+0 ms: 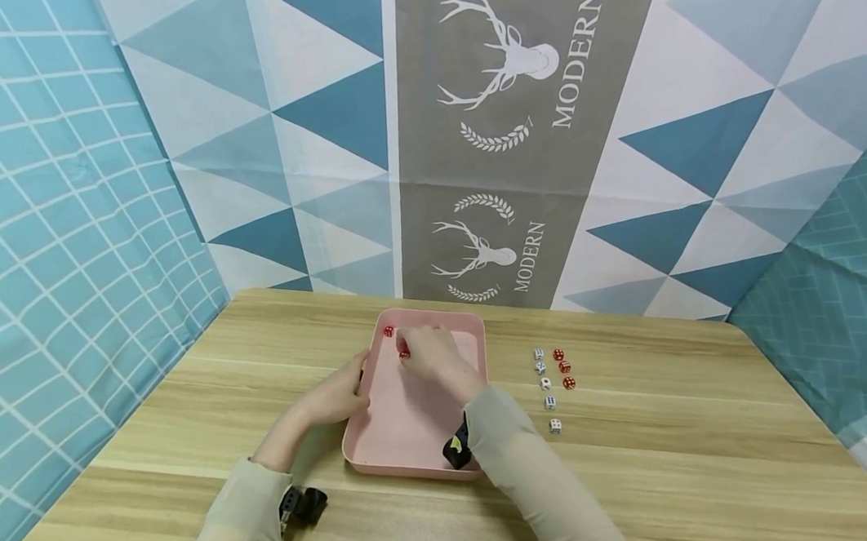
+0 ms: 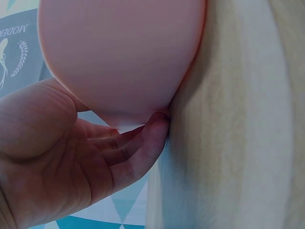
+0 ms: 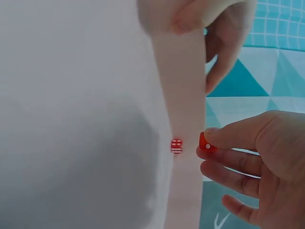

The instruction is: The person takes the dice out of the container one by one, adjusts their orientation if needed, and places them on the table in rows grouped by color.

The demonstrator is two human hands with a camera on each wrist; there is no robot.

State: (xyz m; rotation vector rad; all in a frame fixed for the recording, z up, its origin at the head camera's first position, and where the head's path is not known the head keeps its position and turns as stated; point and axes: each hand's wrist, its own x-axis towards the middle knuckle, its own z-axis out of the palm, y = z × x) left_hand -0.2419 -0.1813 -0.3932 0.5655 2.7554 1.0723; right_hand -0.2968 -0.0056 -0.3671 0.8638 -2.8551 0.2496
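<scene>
A shallow pink tray (image 1: pixel 384 449) lies on the wooden table. Over its far half, my right hand (image 1: pixel 434 354) pinches a red die (image 3: pixel 205 142) between thumb and fingertips. Another red die (image 1: pixel 388 332) rests inside the tray by the far left corner; the right wrist view shows this die (image 3: pixel 177 146) close to the tray wall. My left hand (image 1: pixel 334 394) holds the tray's left side. In the left wrist view, the thumb is at the wall of the tray (image 2: pixel 124 52) and the fingers (image 2: pixel 138 160) curl in at its lower edge.
Right of the tray, several white dice (image 1: pixel 546 384) stand in a column. Beside them is a shorter column of 3 red dice (image 1: pixel 565 367). A patterned cloth (image 1: pixel 339 145) hangs behind the table (image 1: pixel 707 444). A black camera (image 1: pixel 458 449) sits on the right wrist, another camera (image 1: pixel 309 506) on the left.
</scene>
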